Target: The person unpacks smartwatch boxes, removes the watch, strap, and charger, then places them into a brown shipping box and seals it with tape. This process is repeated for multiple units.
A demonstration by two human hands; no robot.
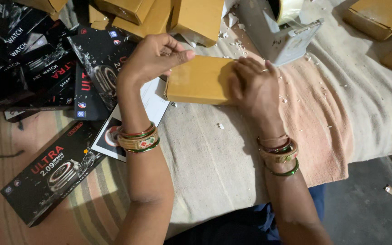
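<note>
While black boxes [51, 177] crowd the frame's left, the left hand [153, 56] pinches the brown box's [198, 80] upper left edge at centre; the right hand [255, 88] presses flat, open (fingertips possibly curled). Uneven pressure could slide it.

- Right hand [256, 88] covers the right end of the tan box [198, 80].
- Tape dispenser [280, 27] is cut off by the top edge.
- Black boxes [19, 50] run past the left edge.
</note>
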